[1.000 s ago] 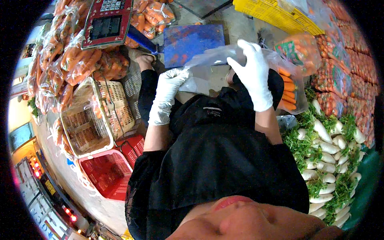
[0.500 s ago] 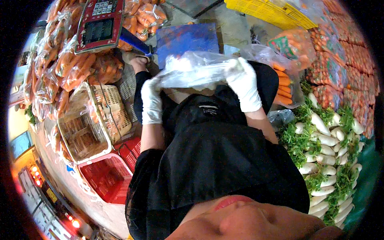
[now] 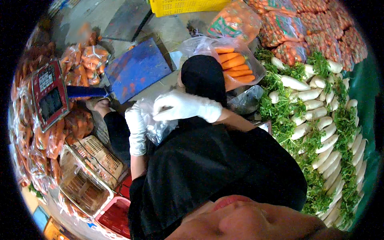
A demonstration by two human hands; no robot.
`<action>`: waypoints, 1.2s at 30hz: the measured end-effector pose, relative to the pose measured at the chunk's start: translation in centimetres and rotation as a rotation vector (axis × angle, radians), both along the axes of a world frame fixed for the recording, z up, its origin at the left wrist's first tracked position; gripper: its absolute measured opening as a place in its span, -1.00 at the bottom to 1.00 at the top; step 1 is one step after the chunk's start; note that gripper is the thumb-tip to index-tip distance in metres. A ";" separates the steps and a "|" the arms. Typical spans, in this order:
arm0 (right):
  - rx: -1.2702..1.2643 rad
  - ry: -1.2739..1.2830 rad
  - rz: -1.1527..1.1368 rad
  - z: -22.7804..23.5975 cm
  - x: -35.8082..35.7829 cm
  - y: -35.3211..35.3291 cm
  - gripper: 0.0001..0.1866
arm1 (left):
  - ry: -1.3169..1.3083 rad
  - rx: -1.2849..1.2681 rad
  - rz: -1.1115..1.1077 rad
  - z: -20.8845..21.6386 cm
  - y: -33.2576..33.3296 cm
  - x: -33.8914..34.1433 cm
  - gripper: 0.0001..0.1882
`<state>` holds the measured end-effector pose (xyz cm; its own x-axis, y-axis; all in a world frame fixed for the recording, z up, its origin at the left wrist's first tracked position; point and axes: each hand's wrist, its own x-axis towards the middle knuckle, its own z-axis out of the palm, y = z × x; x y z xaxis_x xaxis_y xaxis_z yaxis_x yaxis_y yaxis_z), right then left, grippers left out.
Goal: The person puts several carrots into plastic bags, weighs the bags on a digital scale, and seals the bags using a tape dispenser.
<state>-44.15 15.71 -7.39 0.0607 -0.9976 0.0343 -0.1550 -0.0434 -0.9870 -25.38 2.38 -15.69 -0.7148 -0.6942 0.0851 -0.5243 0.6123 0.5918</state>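
Observation:
A clear plastic bag is bunched in front of my lap, its lower part hanging loose. My left hand, in a white glove, is closed on the bag's left side. From the right, my white-gloved right hand reaches across with its fingers curled in a pinch at the top of the bag. Beyond my right knee lies an open clear bag of carrots. A blue scale platform rests on the floor ahead of my hands.
The scale's red display stands at left among bagged carrots. Below it are a cream basket and a red basket. White radishes with leaves lie in rows at right. A yellow crate sits at the far edge.
The bag, stretched wide between both hands before, is now bunched and lower. My right hand has come leftward, close to the left. The view has turned toward the right.

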 end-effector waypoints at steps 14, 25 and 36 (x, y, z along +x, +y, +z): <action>0.857 1.107 -0.417 -13.3 -30.0 14.5 -0.01 | -0.017 0.252 -0.004 -6.6 1.5 5.3 -0.73; 1.300 0.409 -0.191 -11.5 -31.5 14.6 0.14 | -0.170 0.248 0.052 -6.4 1.3 5.3 -0.71; 0.911 0.380 -0.033 -12.7 -28.9 16.1 -0.05 | -0.308 0.168 0.068 -9.3 1.3 5.5 -0.65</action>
<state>-73.02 31.76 -20.06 -0.1196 -0.6344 -0.7637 -0.4564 0.7183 -0.5252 -19.92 3.68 -24.98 -0.6411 -0.7267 -0.2467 -0.7299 0.4780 0.4887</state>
